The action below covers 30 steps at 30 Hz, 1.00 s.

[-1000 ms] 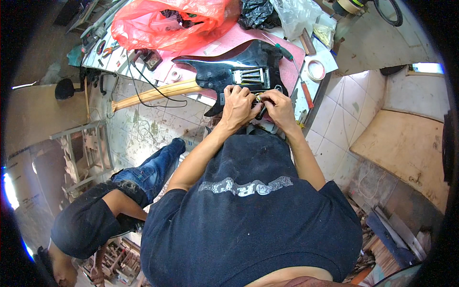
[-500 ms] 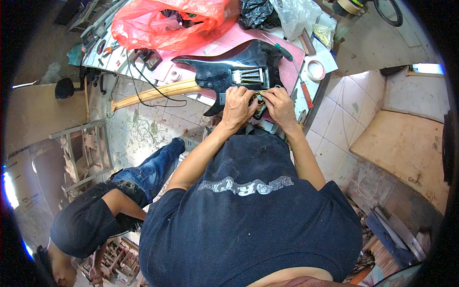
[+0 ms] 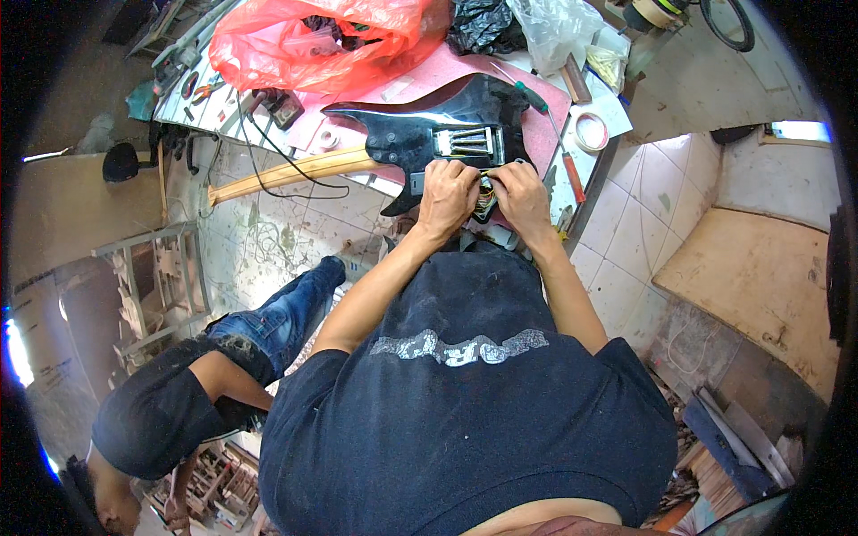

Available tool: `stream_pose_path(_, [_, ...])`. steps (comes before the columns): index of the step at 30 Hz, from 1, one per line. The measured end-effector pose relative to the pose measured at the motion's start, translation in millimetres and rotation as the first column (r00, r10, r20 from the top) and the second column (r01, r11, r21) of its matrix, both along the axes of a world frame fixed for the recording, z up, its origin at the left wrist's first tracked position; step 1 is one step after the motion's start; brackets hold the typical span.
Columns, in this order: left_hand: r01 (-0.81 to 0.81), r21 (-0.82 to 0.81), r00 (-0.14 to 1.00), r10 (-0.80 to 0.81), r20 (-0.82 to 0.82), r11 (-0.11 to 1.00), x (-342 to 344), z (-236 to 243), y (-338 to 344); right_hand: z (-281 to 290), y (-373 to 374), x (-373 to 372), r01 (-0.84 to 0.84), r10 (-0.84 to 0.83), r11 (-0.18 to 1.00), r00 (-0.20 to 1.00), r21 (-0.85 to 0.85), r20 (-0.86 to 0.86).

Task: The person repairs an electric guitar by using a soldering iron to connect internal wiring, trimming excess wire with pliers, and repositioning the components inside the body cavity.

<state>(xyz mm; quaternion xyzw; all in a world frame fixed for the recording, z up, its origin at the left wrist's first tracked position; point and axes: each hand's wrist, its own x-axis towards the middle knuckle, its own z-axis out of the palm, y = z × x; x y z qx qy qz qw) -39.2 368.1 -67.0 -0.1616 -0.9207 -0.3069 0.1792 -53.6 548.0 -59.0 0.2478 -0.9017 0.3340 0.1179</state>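
Note:
A black electric guitar [image 3: 409, 134] lies back side up on the bench, its pale wooden neck [image 3: 295, 174] reaching out to the left. Metal springs [image 3: 468, 143] show in an open cavity in the body. Nearer me, thin yellow and dark wires [image 3: 484, 193] crowd a second opening at the body's edge. My left hand [image 3: 447, 198] is at the left of this opening, fingers closed in a pinch at the wires. From the right, my right hand [image 3: 521, 195] pinches at the same wires. The fingertips nearly meet, and their exact hold is partly hidden.
A red-handled screwdriver [image 3: 573, 177], a green-handled screwdriver [image 3: 531, 96] and a tape roll [image 3: 590, 132] lie right of the guitar. Beyond it sits a red plastic bag [image 3: 268, 54]. A black cable [image 3: 286, 165] loops over the neck. Another person [image 3: 161, 411] bends over at lower left.
Both hands have shifted slightly at the opening, with the fingertips drawn up toward its far edge. More of the wires shows between them. The guitar stays in place.

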Motion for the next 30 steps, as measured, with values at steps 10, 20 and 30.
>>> stream_pose_path(10, [0.093, -0.009, 0.995, -0.093, -0.032, 0.996, -1, 10, -2, 4, -3, -2, 0.036, -0.036, 0.999, 0.999, 0.000, 0.018])
stream_pose_path(20, [0.079, -0.011, 0.997, -0.079, 0.004, 0.997, -4, 3, -1, 3, -4, -3, 0.034, -0.034, 0.999, 0.999, -0.014, 0.003])
stream_pose_path(30, [0.036, -0.016, 0.998, -0.036, 0.045, 0.999, -6, 1, 4, 5, -8, -3, 0.077, -0.077, 0.997, 0.997, 0.013, -0.010])
